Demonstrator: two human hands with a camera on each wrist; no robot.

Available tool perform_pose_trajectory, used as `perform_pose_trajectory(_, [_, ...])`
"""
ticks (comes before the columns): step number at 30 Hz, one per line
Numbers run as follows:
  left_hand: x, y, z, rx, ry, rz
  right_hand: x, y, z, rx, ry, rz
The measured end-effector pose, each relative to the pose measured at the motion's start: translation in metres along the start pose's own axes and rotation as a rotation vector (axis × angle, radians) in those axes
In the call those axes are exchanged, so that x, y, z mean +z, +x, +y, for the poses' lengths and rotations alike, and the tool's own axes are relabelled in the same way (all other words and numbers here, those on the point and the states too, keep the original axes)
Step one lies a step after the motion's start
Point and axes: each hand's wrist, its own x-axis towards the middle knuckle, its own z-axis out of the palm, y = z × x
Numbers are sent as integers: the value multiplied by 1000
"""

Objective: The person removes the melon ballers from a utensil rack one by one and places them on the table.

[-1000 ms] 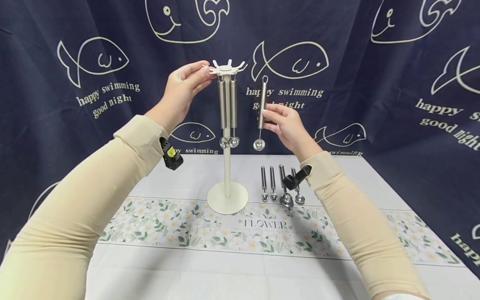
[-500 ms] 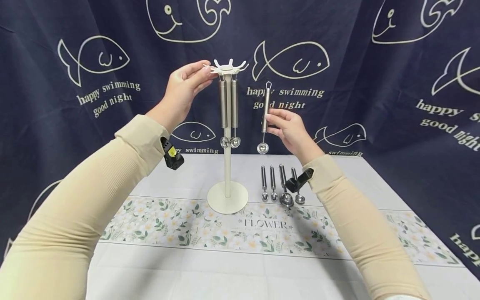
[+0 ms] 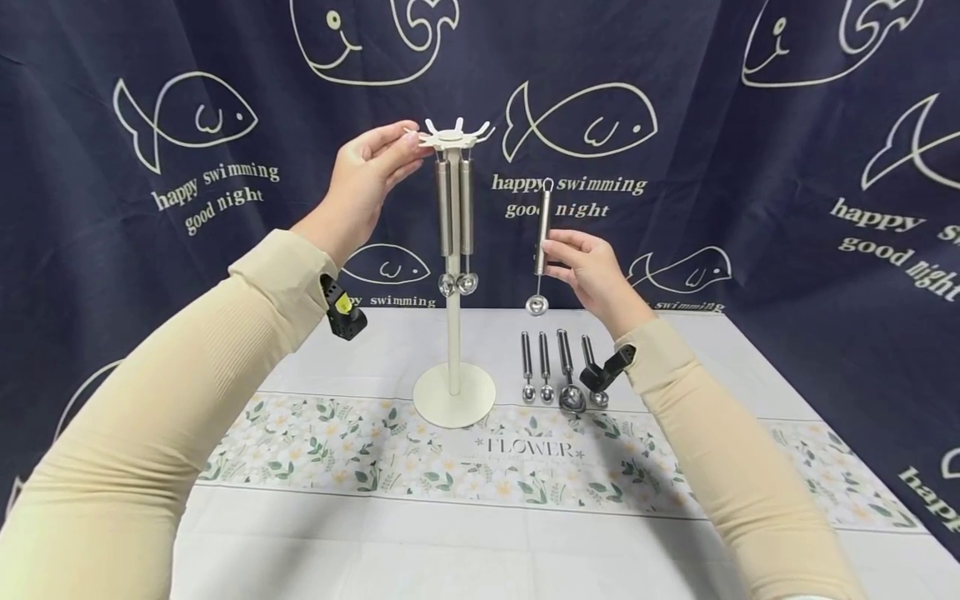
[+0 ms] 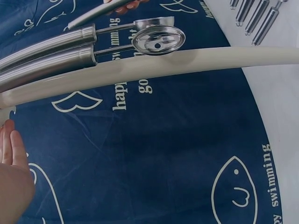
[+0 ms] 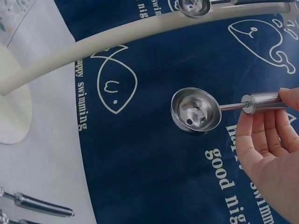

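My left hand (image 3: 367, 183) pinches the hooked top of a cream utensil stand (image 3: 453, 337) at its left side. Two steel melon ballers hang from the hooks, a left one (image 3: 444, 208) and a right one (image 3: 467, 208), bowls downward. To the right of the stand, my right hand (image 3: 596, 275) holds another melon baller (image 3: 543, 237) by its handle, upright in the air with the loop on top. A small hole shows in its round bowl (image 5: 194, 112) in the right wrist view. The left wrist view shows only part of the left hand (image 4: 14, 182).
Several steel scoops lie side by side on the white table (image 3: 352, 542), among them a larger scoop (image 3: 572, 398); my right wrist camera partly covers the rightmost. A floral runner (image 3: 315, 450) crosses the table. Behind hangs a dark blue fish-print curtain (image 3: 480, 50).
My right hand has moved down and to the right with its melon baller, away from the stand. The left hand stays at the stand's top.
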Motion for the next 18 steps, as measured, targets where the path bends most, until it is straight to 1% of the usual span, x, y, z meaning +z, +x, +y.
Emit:
perform_pose_trajectory(7, [-3,-1,2,13,3,5,-6,-2,3,16,-21,10])
perform_pose_trajectory(11, [-2,1,1,17,-3,3,-12,-3,7,16,-19,16])
perform_pose_trajectory(18, [-1,2,-1,14,-2,6,-17,-5,13,44,-23,27])
